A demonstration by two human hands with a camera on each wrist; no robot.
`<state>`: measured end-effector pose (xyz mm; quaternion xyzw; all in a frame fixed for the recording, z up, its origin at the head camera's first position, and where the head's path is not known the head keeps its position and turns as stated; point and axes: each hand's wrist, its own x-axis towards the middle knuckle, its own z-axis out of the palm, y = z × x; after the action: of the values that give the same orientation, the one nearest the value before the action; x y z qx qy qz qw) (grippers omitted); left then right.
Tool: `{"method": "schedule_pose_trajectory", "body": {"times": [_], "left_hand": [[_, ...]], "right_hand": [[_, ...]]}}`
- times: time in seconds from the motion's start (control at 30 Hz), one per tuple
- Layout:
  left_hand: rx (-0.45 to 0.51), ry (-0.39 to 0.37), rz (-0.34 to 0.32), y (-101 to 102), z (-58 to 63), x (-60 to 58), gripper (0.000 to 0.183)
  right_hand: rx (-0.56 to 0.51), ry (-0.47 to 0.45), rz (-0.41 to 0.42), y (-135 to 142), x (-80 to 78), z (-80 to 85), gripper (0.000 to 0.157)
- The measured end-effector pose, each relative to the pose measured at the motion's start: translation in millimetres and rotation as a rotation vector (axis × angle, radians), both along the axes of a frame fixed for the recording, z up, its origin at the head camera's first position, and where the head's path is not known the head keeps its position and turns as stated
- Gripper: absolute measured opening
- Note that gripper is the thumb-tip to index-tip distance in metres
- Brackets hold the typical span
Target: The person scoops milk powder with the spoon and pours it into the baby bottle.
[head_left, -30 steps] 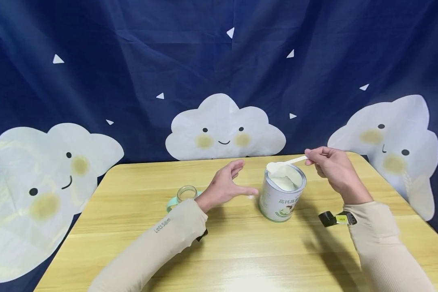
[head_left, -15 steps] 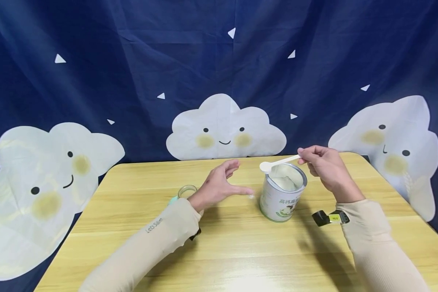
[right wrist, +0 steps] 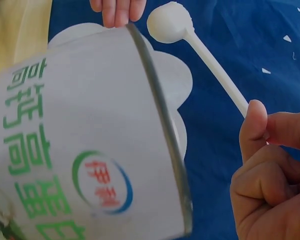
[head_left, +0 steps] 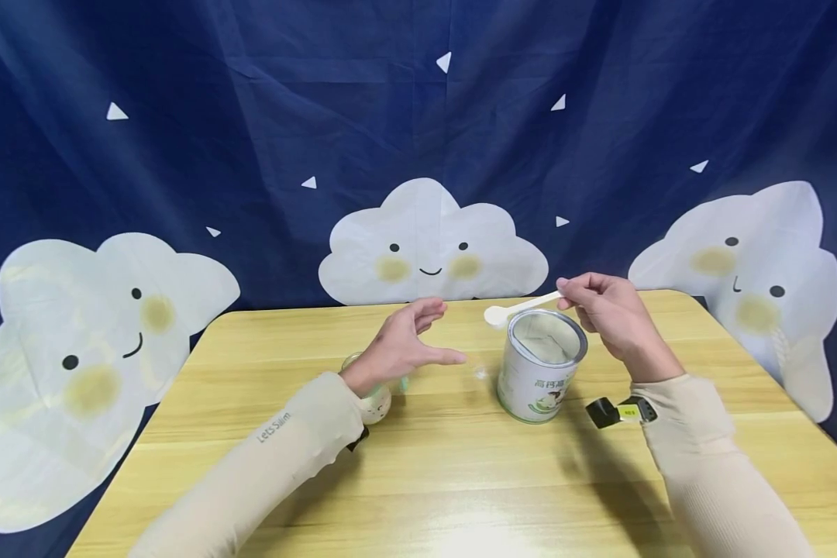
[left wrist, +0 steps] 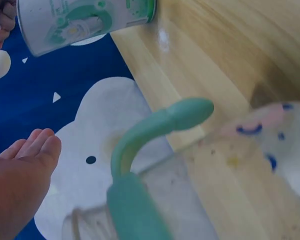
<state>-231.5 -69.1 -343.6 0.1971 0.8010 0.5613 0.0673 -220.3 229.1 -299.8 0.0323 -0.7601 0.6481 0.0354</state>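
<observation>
My right hand pinches the handle end of a white measuring spoon. In the right wrist view the spoon's bowl looks full of white powder; it hangs at the left side of the can's rim, above the table. An open milk powder can with green lettering stands upright below my right hand, pale inside. My left hand is held with thumb and fingers spread, holding nothing. Behind its wrist is a clear glass jar, mostly hidden; the left wrist view shows its mint-green handle close up.
A wooden table carries the can and jar. A small whitish spot lies on it, left of the can. Behind the table hangs a dark blue curtain with cloud faces.
The spoon in my right hand has moved left, from over the can's opening to past its left rim. My left hand has shifted left, over the jar, covering more of its top.
</observation>
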Motion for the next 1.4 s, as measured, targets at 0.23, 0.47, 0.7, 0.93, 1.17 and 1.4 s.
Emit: {"method": "schedule_pose_trajectory", "body": {"times": [0.23, 0.47, 0.7, 0.93, 1.17, 1.4], "left_hand": [[-0.014, -0.010, -0.004, -17, 4.3, 0.3, 0.088], [-0.045, -0.017, -0.004, -37, 4.4, 1.4, 0.088], [-0.067, -0.011, -0.009, -52, 2.1, 2.9, 0.088], [-0.091, -0.009, 0.007, -62, -1.0, 5.1, 0.085], [-0.094, -0.002, 0.009, -76, -2.5, 8.1, 0.082], [-0.097, -0.005, 0.012, -89, -7.3, 9.5, 0.083]], "right_hand": [[0.023, -0.008, 0.003, -11, -0.5, -0.1, 0.016], [-0.002, -0.022, 0.036, -24, -1.2, -2.1, 0.015], [0.020, -0.022, 0.023, -32, -3.1, -3.8, 0.015], [0.007, -0.041, 0.026, -44, -3.6, -1.4, 0.015], [-0.057, -0.061, 0.051, -56, -3.6, -1.6, 0.014], [-0.064, -0.066, 0.075, -68, -4.8, -3.6, 0.015]]}}
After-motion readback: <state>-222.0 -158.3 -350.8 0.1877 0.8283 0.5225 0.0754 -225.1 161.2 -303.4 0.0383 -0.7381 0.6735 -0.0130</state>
